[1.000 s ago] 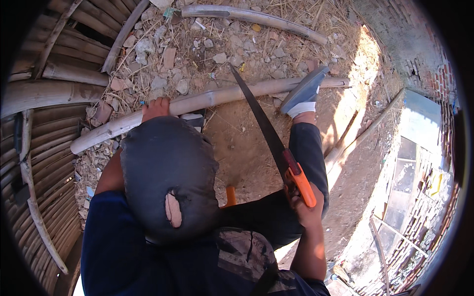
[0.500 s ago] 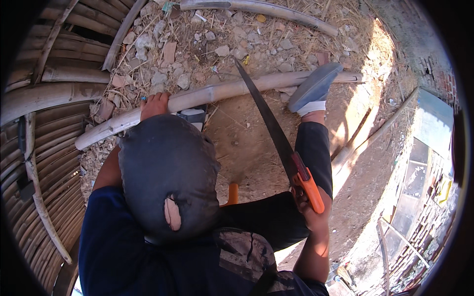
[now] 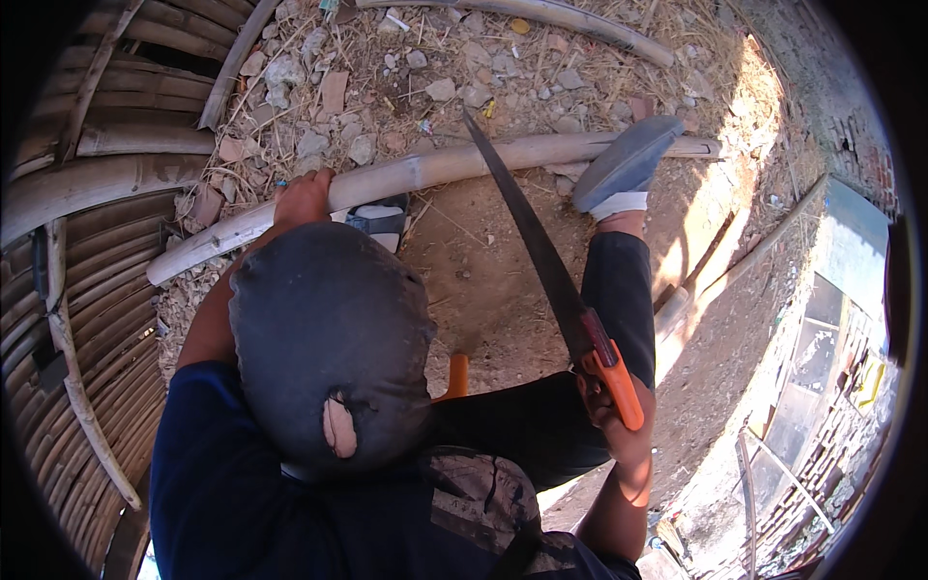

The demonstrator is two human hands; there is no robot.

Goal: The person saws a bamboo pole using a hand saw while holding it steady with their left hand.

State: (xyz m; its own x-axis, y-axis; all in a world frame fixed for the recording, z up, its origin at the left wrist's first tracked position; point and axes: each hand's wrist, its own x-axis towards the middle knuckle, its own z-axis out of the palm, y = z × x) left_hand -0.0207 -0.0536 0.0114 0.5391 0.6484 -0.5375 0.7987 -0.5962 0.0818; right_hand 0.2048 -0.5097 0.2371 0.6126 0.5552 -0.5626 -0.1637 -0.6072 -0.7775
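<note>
A pale bamboo pole lies across the ground in front of me. Toward its left end, my left hand is closed over it. My right hand grips the orange handle of a handsaw. The long dark blade slants up and left, its tip past the pole; contact between them is not clear. On the pole's right part rests my grey right shoe. My other shoe shows just behind the pole. A large dark rounded shape with a hole hides part of my left arm.
Stones, brick bits and straw cover the ground beyond the pole. Another bamboo length lies farther off. Bamboo slatting stands at left, a brick wall at right. An orange-yellow handle shows between my legs.
The saw and right hand appear slightly farther right. More of my left shoe shows beside the dark rounded shape. Both hands keep their holds.
</note>
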